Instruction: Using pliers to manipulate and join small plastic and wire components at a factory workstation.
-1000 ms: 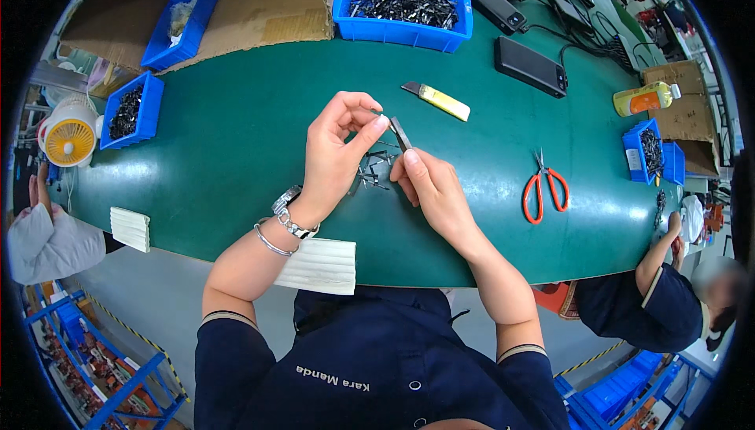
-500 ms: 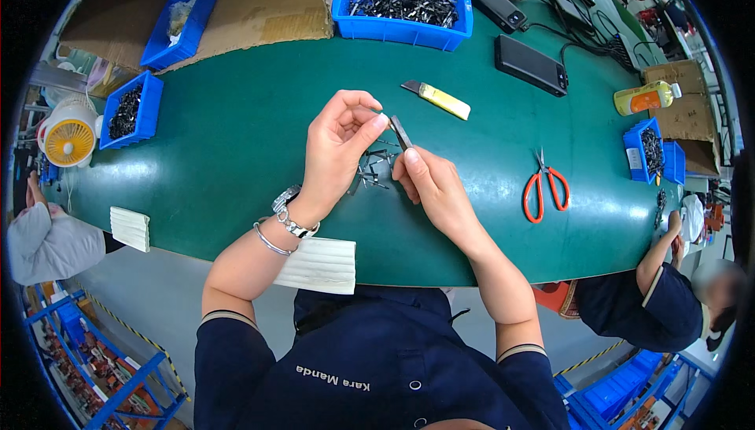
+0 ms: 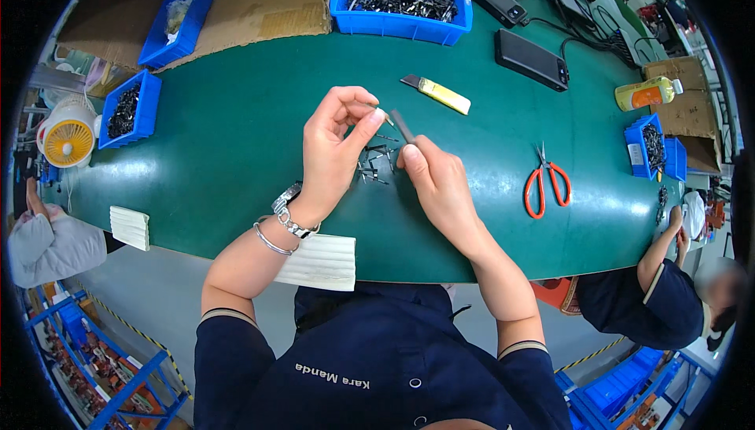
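My left hand (image 3: 336, 147) is raised over the green table (image 3: 228, 147), pinching a tiny metal part (image 3: 387, 117) between thumb and forefinger. My right hand (image 3: 437, 182) grips a thin dark tool (image 3: 403, 126), its tip angled up toward that part. Just below the fingertips lies a small heap of dark metal parts (image 3: 376, 161) on the table. A watch and a bracelet sit on my left wrist.
A blue bin of dark parts (image 3: 403, 1) stands at the back, smaller blue bins at left (image 3: 126, 109) and right (image 3: 651, 145). A yellow utility knife (image 3: 437, 93), red scissors (image 3: 544, 183), a black device (image 3: 532, 59), an orange bottle (image 3: 648, 93), a small fan (image 3: 68, 136). A co-worker's arm (image 3: 662, 250) at right.
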Demonstrator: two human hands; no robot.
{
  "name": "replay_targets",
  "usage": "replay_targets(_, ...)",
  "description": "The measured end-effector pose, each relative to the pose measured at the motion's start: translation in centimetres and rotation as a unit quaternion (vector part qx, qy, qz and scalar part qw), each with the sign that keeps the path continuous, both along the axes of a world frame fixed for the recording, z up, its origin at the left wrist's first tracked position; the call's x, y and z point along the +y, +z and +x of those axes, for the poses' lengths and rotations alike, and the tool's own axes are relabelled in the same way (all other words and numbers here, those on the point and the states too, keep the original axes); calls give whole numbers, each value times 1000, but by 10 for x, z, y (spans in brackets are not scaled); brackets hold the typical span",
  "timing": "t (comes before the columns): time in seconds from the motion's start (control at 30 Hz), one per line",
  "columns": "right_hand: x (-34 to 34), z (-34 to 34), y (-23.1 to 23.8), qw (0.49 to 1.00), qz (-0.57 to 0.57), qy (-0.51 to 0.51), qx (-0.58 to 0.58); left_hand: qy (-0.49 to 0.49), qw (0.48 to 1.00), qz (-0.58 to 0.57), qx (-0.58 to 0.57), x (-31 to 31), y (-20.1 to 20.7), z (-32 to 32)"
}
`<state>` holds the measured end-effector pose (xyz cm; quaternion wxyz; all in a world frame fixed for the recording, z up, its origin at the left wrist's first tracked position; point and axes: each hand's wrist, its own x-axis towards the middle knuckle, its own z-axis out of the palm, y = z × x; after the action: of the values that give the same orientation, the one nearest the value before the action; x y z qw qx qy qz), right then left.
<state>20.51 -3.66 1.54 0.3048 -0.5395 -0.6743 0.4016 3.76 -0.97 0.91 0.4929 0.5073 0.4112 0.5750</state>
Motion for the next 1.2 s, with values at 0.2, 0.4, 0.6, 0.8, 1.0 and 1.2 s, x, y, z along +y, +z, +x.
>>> replay_targets(0.2, 0, 0, 1, 981, -49, -16, 185, -86, 988, -92, -90, -1, -2, 5)
replay_targets(0.4, -5, -3, 4, 948, -112, -30, 296, -170, 970, -121, -124, -3, -4, 6)
replay_targets(0.6, -6, -1, 5, 950, -105, -38, 291, -196, 965, -118, -126, -3, -1, 7)
replay_targets(0.8, -6, -1, 5, 965, -74, -43, 249, -203, 965, -114, -122, -3, 0, 7)
replay_targets(1.0, -6, -2, 7, 963, -80, -46, 254, -205, 966, -108, -113, -2, 0, 7)
replay_targets(1.2, -5, -1, 9, 963, -62, -49, 256, -173, 979, -73, -79, -2, 8, 6)
